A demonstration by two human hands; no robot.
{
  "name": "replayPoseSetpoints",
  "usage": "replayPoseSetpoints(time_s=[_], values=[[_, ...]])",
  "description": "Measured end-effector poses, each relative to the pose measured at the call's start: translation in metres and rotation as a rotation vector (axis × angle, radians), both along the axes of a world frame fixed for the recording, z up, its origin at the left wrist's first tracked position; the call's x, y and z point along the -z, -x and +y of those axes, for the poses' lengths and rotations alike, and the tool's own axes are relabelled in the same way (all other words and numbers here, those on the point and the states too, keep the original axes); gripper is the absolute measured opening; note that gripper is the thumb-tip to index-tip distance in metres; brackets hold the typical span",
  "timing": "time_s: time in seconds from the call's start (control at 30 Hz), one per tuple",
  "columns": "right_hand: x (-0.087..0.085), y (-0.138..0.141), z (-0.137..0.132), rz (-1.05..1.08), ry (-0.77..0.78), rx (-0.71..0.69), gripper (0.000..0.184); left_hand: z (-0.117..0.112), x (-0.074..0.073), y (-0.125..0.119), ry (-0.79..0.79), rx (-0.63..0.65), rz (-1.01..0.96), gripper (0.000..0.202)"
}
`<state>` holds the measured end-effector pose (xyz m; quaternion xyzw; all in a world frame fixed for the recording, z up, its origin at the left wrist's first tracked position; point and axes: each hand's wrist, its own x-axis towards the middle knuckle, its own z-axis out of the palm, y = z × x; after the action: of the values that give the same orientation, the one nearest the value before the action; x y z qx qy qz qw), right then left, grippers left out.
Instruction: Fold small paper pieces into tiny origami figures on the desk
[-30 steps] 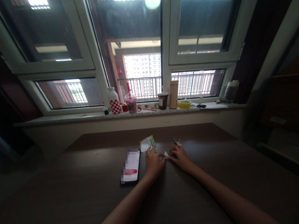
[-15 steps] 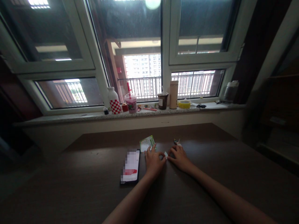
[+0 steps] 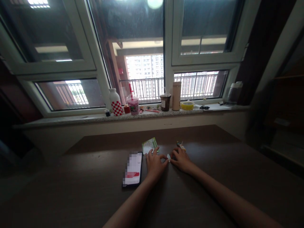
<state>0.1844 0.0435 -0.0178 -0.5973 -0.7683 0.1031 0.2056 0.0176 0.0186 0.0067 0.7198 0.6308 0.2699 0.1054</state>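
On a dark wooden table (image 3: 213,177), my left hand (image 3: 154,164) and my right hand (image 3: 181,160) meet fingertip to fingertip. Between them they pinch a small pale folded piece of paper (image 3: 168,156) that rests on the tabletop. A green and white paper pack (image 3: 149,145) lies just beyond my left hand. To the left of that hand a phone (image 3: 133,168) lies flat with its screen lit. A small folded coloured paper piece (image 3: 180,144) sits just past my right hand.
A stone window sill (image 3: 78,118) runs behind the table. It carries a checkered white bottle (image 3: 116,102), a pink drink cup (image 3: 133,104), a dark cup (image 3: 165,102), a tan flask (image 3: 176,96) and a yellow tape roll (image 3: 187,105). A shelf unit stands at the right.
Both hands shifted very slightly away from me across the table, still pinching the small paper piece. Nothing else moved.
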Motion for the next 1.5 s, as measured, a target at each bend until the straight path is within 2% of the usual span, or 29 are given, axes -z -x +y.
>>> replayPoseSetpoints(time_s=[0.8,1.13,1.5], values=[[0.005,-0.007,0.004,0.057,-0.015,-0.065,0.025,0.002,-0.002,-0.005,-0.008,0.017,0.014,0.007],[0.007,-0.005,0.01,0.06,0.001,-0.03,0.024,0.003,-0.002,-0.006,0.04,0.018,0.07,0.015],[0.009,-0.008,0.014,0.16,0.021,-0.001,0.018,0.006,-0.002,-0.002,0.067,0.048,0.071,0.011]])
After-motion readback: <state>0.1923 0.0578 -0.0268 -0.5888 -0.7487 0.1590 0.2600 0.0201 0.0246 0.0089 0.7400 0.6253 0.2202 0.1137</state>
